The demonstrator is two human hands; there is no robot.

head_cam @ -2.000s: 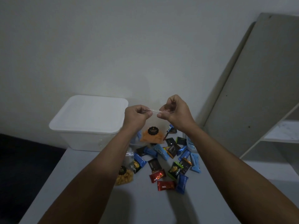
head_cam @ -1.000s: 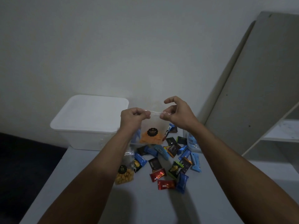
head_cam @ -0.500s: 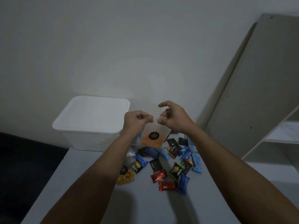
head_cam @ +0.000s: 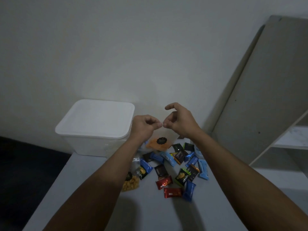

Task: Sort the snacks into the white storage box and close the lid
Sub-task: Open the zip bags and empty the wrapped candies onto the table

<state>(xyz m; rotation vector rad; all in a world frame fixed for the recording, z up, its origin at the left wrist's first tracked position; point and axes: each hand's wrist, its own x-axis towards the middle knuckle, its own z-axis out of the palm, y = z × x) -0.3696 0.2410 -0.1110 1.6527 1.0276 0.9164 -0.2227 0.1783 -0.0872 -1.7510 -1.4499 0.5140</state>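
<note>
Both the left hand (head_cam: 144, 126) and right hand (head_cam: 179, 121) pinch the clear orange-snack bag (head_cam: 158, 142); white storage box (head_cam: 95, 125) lidded, snacks (head_cam: 173, 170) unsorted on the surface (head_cam: 100, 205).

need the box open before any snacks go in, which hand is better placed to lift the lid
Left, probably. The left hand hangs right beside the near corner of the white lid. The right hand is farther away, across the clear snack bag both hands pinch.
</note>
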